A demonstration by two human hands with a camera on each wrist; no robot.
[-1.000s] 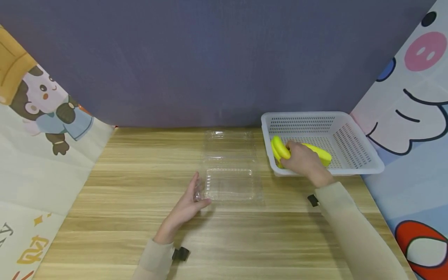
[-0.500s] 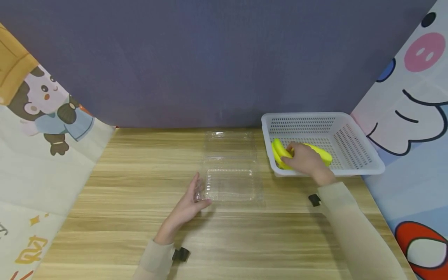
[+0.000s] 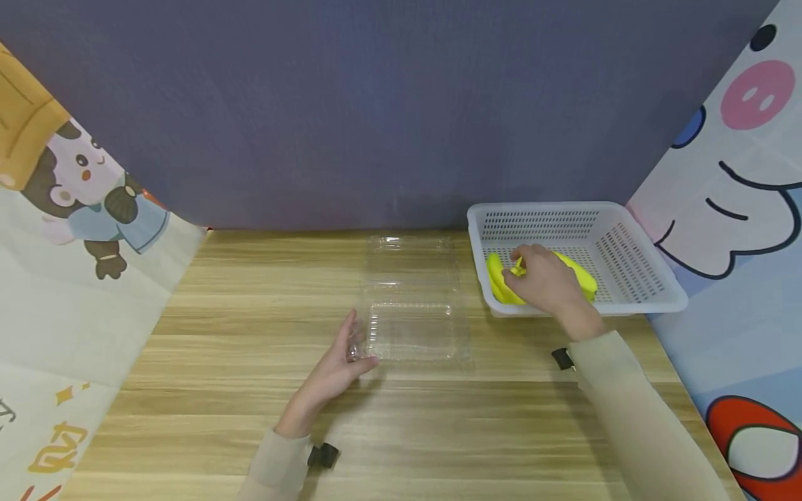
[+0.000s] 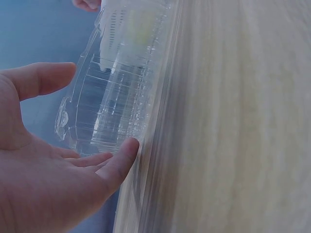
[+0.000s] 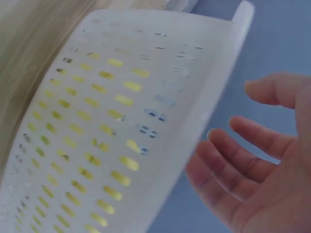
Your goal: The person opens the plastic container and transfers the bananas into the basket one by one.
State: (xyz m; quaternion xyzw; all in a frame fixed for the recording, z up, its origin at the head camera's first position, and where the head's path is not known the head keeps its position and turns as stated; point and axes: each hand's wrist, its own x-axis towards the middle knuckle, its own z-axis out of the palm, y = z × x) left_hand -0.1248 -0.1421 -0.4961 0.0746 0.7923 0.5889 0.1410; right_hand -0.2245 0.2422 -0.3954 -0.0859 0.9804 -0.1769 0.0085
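Observation:
Toy-like yellow bananas (image 3: 503,282) lie in the white plastic basket (image 3: 639,306), partly covered by my right hand (image 3: 548,282). That hand hovers over them with its thumb and fingers apart. In the right wrist view the right hand (image 5: 262,160) shows nothing between its fingertips, beside the basket wall (image 5: 194,73); yellow shows through the slots. My left hand (image 3: 332,365) rests at the left edge of a clear plastic clamshell box (image 3: 410,330), which lies unfolded. In the left wrist view its extended fingers (image 4: 119,162) touch the box (image 4: 112,107), and the thumb is raised apart.
The wooden table (image 3: 438,431) extends in front of both hands. A dark grey panel (image 3: 376,118) rises behind the box and basket. Printed cartoon sheets flank the left (image 3: 69,292) and right (image 3: 745,278) sides.
My right hand has lifted slightly and its fingers have spread away from the bananas, which sit a little lower in the basket. The left hand and the clear box have stayed still.

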